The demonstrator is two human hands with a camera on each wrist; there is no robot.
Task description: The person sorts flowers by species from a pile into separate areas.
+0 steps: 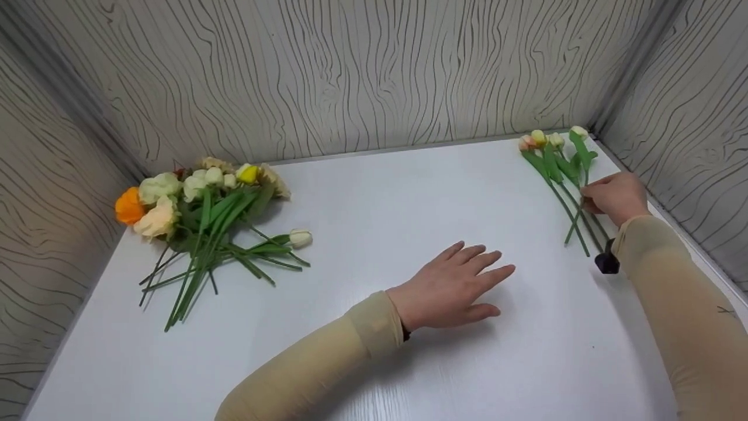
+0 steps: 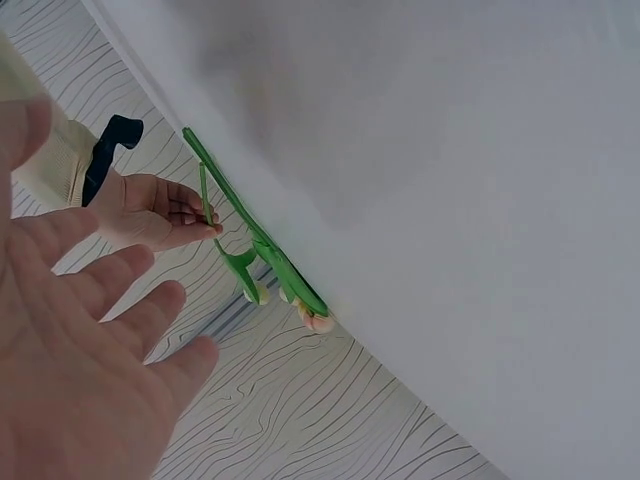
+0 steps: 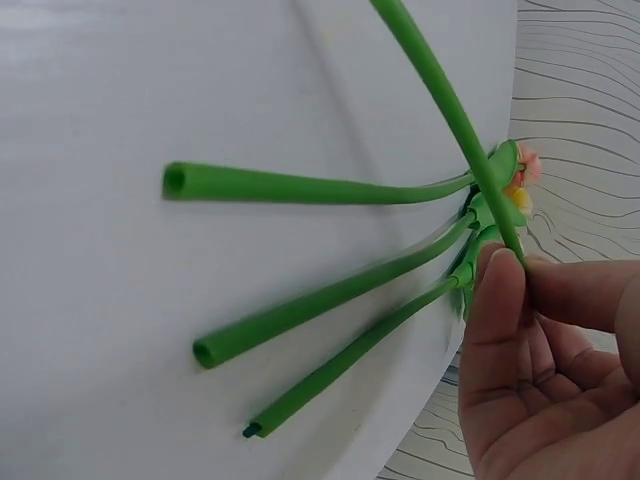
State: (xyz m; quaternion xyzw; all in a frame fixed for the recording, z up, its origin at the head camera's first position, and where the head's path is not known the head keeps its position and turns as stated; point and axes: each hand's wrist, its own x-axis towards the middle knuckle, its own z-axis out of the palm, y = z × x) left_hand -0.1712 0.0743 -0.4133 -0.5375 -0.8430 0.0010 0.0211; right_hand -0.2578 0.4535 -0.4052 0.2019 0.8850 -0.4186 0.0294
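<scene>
Head view: the left hand (image 1: 453, 286) lies flat, fingers spread, at centre of the white table (image 1: 374, 193); the right hand (image 1: 613, 197) pinches a tulip stem (image 1: 578, 219) at right, beside the small tulip bunch (image 1: 555, 161). A flower pile (image 1: 198, 222) sits at left.

Left wrist view: the open palm (image 2: 80, 340) fills lower left; the tulips (image 2: 255, 250) lie at the table edge.

Right wrist view: thumb and finger (image 3: 495, 300) grip one stem (image 3: 440, 90) above three others (image 3: 310, 300)

Your open run is the bare table (image 1: 374, 193) centre. Flower heap (image 1: 198, 222) blocks upper left; tulip stems (image 1: 561, 175) crowd upper right, walls (image 1: 350, 70) close.
</scene>
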